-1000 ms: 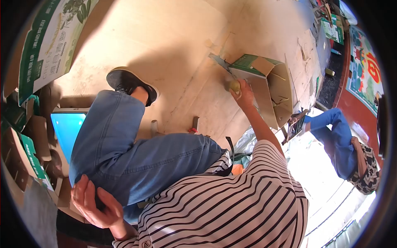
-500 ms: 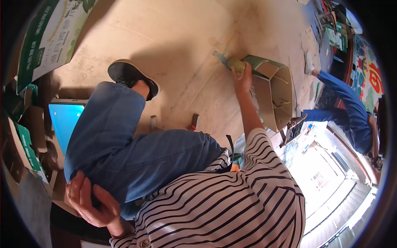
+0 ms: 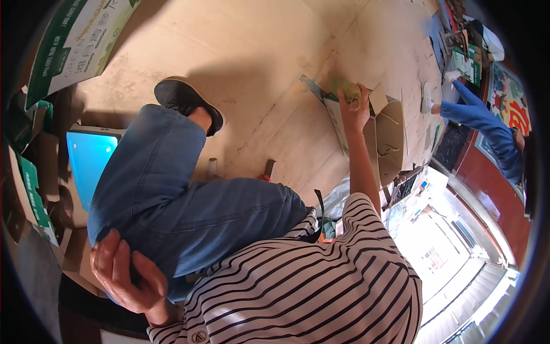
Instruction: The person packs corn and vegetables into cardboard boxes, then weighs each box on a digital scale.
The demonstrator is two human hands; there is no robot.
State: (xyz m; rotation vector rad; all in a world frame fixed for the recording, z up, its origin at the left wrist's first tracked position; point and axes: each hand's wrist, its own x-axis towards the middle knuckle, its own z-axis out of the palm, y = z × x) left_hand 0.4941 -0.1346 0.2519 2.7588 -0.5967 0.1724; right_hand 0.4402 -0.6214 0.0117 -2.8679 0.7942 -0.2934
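My right hand [image 3: 354, 112] is closed on a round yellow-green fruit [image 3: 352, 93], with the arm stretched forward. Right beside it an open cardboard box [image 3: 391, 143] rests on the floor, some flaps sticking up; part of the box is hidden by my hand and forearm. At the lower left my left hand [image 3: 127, 276] rests by my bent leg in blue jeans [image 3: 166, 229], its fingers loosely curved and the thumb apart, with nothing visible in it.
Printed green and white cardboard [image 3: 80, 46] is at the upper left, above a bright blue panel [image 3: 91, 163]. A small dark-handled object [image 3: 269, 169] lies on the floor [image 3: 258, 57]. Another person in blue trousers [image 3: 481, 117] is at the right.
My right hand has moved to the right with the fruit, closer over the box. The box's flaps show differently, and the other person has shifted. My left hand has hardly moved.
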